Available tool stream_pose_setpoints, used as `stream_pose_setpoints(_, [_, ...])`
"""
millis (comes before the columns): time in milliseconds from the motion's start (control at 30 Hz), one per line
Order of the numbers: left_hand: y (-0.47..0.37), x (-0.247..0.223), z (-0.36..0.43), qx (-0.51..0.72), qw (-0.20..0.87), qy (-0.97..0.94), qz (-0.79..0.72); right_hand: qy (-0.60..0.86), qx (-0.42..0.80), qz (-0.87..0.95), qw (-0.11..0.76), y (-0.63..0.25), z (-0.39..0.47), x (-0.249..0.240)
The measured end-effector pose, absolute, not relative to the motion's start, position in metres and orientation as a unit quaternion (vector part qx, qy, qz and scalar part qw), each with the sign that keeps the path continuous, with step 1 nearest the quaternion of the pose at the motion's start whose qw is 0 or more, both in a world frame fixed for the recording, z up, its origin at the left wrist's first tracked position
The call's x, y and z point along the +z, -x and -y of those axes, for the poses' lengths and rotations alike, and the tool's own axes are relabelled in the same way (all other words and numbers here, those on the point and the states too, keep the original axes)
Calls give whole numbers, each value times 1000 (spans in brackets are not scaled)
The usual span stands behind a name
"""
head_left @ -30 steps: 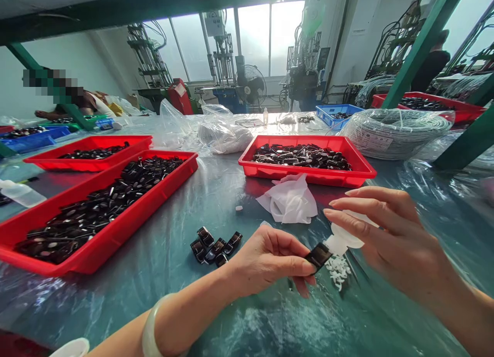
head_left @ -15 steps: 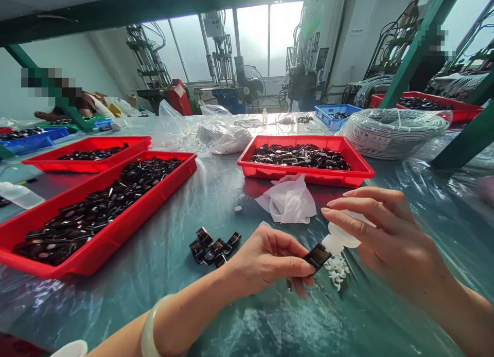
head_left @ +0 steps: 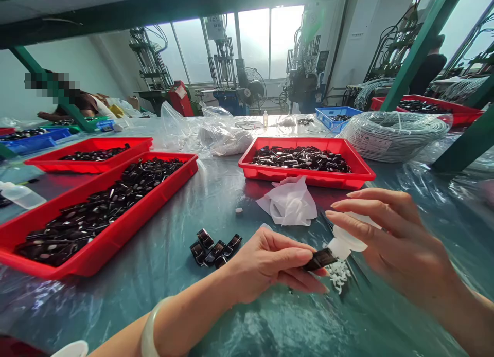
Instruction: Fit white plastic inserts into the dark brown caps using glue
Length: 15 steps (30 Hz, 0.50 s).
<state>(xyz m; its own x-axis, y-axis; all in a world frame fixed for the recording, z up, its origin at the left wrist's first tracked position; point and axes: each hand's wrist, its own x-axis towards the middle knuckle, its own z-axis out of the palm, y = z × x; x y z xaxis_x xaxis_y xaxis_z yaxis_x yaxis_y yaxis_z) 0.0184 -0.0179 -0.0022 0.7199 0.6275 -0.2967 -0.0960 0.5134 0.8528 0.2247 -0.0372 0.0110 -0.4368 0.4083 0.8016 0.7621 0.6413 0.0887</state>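
My left hand (head_left: 278, 264) pinches a small black plastic part (head_left: 320, 258) between thumb and fingers, holding it tilted above the table. My right hand (head_left: 397, 238) curls around a translucent white plastic bottle (head_left: 350, 237), partly hidden behind its fingers. The bottle's narrow white end touches or nearly touches the right end of the black part; I cannot tell which. Below them lies a small pile of white bits (head_left: 339, 275). Several similar black parts (head_left: 215, 250) are grouped left of my left hand.
Red trays of black parts stand at the left (head_left: 116, 238), behind it (head_left: 88, 166) and ahead (head_left: 304, 179). A crumpled white cloth (head_left: 291, 202) lies before the front tray. A wrapped cable coil (head_left: 393, 136) sits at back right, near a green post (head_left: 463, 141). Another bottle (head_left: 23, 195) lies far left.
My left hand has shifted slightly right and turned the black part flatter, bringing it close to the bottle's end. The bottle has moved slightly right with my right hand.
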Motion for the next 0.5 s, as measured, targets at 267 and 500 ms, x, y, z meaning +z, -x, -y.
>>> stream_pose_setpoints(267, [-22, -2, 17, 233, 830, -399, -311, 360, -229, 817, 388, -226, 39, 9])
stream_pose_setpoints(500, [-25, -7, 21, 257, 815, -409, -320, 373, -238, 818, 368, -222, 40, 9])
